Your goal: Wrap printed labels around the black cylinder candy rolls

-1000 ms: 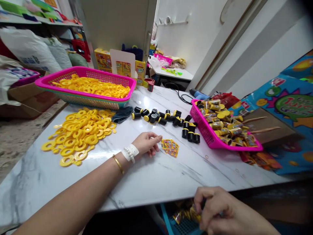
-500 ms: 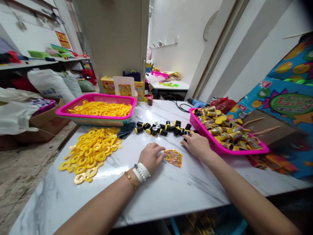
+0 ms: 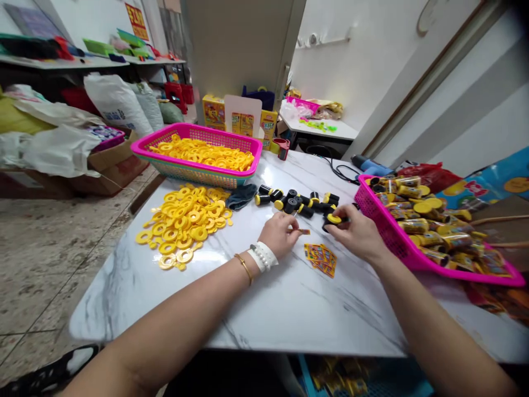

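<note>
Left hand (image 3: 278, 236): pinching one printed label (image 3: 306, 232) | Right hand (image 3: 359, 235): gripping yellow-capped black cylinder (image 3: 333, 219) | Further labels (image 3: 321, 259): on desk (image 3: 273, 314), between the hands

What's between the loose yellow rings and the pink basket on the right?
Head view: a dark cloth, black cylinders with yellow ends, the left hand, printed labels and the right hand.

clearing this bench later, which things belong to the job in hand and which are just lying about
Likely in use:
printed label in left hand
capped black cylinder in right hand
loose labels
other cylinders

Probably just lying about:
dark cloth
small red object
blue tool
</note>
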Demonstrator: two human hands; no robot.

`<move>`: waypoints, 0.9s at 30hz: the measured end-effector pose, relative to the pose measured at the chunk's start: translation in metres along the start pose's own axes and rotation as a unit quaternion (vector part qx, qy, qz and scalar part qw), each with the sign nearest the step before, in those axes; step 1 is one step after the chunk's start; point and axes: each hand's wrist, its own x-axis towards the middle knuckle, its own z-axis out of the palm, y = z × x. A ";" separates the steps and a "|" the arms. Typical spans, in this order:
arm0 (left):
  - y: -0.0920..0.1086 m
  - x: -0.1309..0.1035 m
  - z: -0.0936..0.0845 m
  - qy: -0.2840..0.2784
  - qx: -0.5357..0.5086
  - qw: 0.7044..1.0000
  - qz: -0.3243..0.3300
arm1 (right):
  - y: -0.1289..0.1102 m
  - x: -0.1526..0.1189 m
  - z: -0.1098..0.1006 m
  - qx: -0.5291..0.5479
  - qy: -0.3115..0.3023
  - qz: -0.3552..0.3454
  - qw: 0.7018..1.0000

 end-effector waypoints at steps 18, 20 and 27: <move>0.038 -0.017 -0.005 -0.068 -0.253 0.963 -0.065 | -0.032 -0.028 0.001 0.539 -0.179 0.076 0.819; 0.035 -0.015 -0.005 -0.093 -0.327 0.932 -0.125 | -0.031 -0.028 0.001 0.550 -0.126 0.092 0.820; 0.024 -0.007 -0.008 -0.123 -0.371 0.893 -0.223 | -0.031 -0.031 0.006 0.547 -0.134 0.099 0.820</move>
